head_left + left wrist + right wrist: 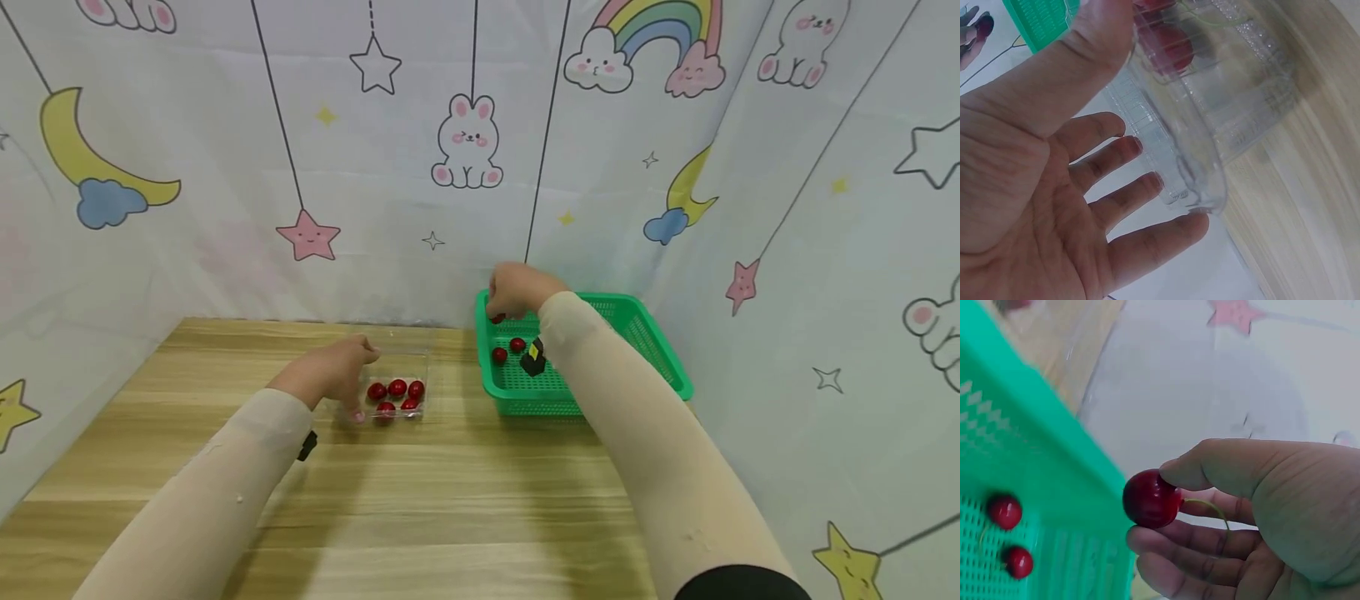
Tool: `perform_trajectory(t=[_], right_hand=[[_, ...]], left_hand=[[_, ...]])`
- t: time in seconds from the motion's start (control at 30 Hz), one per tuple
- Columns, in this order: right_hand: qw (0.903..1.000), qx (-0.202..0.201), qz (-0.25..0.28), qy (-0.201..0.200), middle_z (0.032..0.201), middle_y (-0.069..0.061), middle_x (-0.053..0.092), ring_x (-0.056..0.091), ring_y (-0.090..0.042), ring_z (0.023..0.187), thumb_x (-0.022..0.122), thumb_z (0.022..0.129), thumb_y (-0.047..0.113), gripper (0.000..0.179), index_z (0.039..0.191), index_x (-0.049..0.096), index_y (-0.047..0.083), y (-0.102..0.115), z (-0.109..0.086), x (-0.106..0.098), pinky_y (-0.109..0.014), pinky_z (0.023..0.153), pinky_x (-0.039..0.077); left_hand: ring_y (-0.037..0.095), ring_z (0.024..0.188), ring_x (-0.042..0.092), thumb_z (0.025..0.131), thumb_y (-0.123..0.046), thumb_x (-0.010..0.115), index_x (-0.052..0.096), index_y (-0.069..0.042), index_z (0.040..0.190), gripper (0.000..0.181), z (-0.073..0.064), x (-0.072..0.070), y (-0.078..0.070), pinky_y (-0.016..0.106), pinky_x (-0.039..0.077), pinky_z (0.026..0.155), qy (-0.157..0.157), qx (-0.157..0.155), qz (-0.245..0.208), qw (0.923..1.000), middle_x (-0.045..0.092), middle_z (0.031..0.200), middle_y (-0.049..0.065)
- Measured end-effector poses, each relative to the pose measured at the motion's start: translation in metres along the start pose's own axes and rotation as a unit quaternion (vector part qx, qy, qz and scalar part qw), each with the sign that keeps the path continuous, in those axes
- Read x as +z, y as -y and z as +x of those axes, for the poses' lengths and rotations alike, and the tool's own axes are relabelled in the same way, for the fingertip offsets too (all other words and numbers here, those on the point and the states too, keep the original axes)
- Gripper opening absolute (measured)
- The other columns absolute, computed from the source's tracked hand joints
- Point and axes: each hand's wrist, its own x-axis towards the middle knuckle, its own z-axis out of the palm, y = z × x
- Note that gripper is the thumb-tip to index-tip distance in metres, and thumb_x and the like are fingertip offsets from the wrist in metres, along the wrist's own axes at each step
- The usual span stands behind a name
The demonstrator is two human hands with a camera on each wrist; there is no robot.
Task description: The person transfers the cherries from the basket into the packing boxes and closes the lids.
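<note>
My right hand (521,290) pinches a dark red cherry (1152,499) with a thin green stem between thumb and fingers. It is over the back left corner of a green plastic basket (660,350), where two more cherries (1004,511) lie on the perforated bottom. On the left, a clear plastic box (397,364) contains several red cherries (397,387). My left hand (330,372) is at the box's left side, fingers spread and nearly straight. In the left wrist view, fingertips (1192,226) touch the box's edge, and the thumb lies along another side near the cherries.
Both containers sit on a light wood-grain table (420,508), the basket to the right of the box. Behind and at the sides hangs a white cloth (390,175) printed with bunnies, stars and moons. The basket's right side is close to the cloth.
</note>
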Motion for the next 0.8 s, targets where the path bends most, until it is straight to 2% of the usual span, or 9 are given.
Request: perform_trajectory(t=[0.13, 0.2, 0.3, 0.37, 0.47, 0.57, 0.8], right_hand=[[0.9991, -0.033, -0.01, -0.024, 0.08, 0.001, 0.061, 0.051, -0.017, 0.072, 0.072, 0.1, 0.01, 0.018, 0.083, 0.068, 0.013, 0.024, -0.005, 0.005, -0.034, 0.071, 0.048], [0.9974, -0.056, -0.023, -0.039, 0.094, -0.001, 0.068, 0.058, -0.017, 0.081, 0.074, 0.103, 0.015, 0.008, 0.097, 0.074, 0.011, 0.035, -0.007, 0.01, -0.034, 0.078, 0.054], [0.9948, -0.084, -0.023, -0.053, 0.115, -0.005, 0.078, 0.071, -0.021, 0.1, 0.077, 0.106, 0.019, 0.015, 0.116, 0.079, 0.008, 0.05, -0.011, 0.021, -0.038, 0.092, 0.063], [0.9929, -0.102, -0.023, -0.058, 0.124, -0.008, 0.079, 0.074, -0.023, 0.11, 0.079, 0.107, 0.022, 0.022, 0.123, 0.078, 0.007, 0.061, -0.013, 0.029, -0.04, 0.099, 0.065], [0.9903, -0.125, -0.013, -0.058, 0.125, -0.009, 0.08, 0.076, -0.024, 0.112, 0.082, 0.107, 0.023, 0.024, 0.123, 0.077, 0.005, 0.077, -0.016, 0.045, -0.039, 0.1, 0.065], [0.989, -0.139, -0.007, -0.05, 0.121, -0.007, 0.08, 0.075, -0.021, 0.106, 0.083, 0.107, 0.024, 0.022, 0.119, 0.077, 0.007, 0.09, -0.016, 0.064, -0.036, 0.094, 0.064], [0.9862, -0.16, -0.032, -0.025, 0.113, -0.001, 0.08, 0.071, -0.013, 0.096, 0.083, 0.107, 0.023, 0.018, 0.119, 0.079, 0.011, 0.102, -0.007, 0.115, -0.029, 0.087, 0.063]], left_hand=[[0.053, 0.153, 0.055, 0.077, -0.022, 0.108, 0.046, -0.001, 0.173, 0.116, -0.001, 0.0, 0.001, 0.066, 0.056, 0.119, -0.001, 0.0, -0.004, 1.0, 0.038, 0.177, 0.027], [0.053, 0.154, 0.054, 0.077, -0.022, 0.108, 0.046, -0.001, 0.173, 0.116, -0.001, 0.0, 0.002, 0.066, 0.055, 0.12, -0.002, -0.001, -0.007, 1.0, 0.038, 0.177, 0.026], [0.053, 0.154, 0.053, 0.077, -0.022, 0.108, 0.046, -0.001, 0.173, 0.116, -0.001, 0.0, 0.002, 0.066, 0.055, 0.12, -0.002, 0.0, -0.007, 1.0, 0.038, 0.177, 0.026], [0.053, 0.155, 0.053, 0.077, -0.022, 0.108, 0.045, -0.002, 0.173, 0.116, -0.001, 0.0, 0.003, 0.066, 0.054, 0.121, -0.002, 0.001, -0.005, 1.0, 0.038, 0.177, 0.026], [0.052, 0.154, 0.053, 0.077, -0.023, 0.109, 0.045, -0.001, 0.173, 0.117, -0.002, -0.002, 0.003, 0.066, 0.054, 0.121, 0.0, 0.002, -0.005, 1.0, 0.039, 0.176, 0.026], [0.051, 0.153, 0.054, 0.076, -0.024, 0.109, 0.044, -0.001, 0.173, 0.119, -0.003, -0.004, 0.003, 0.065, 0.054, 0.121, 0.005, 0.001, -0.003, 1.0, 0.04, 0.176, 0.025], [0.048, 0.152, 0.055, 0.075, -0.03, 0.109, 0.044, -0.002, 0.173, 0.121, -0.005, -0.006, 0.002, 0.062, 0.056, 0.12, 0.01, 0.009, 0.014, 0.9998, 0.041, 0.175, 0.025]])
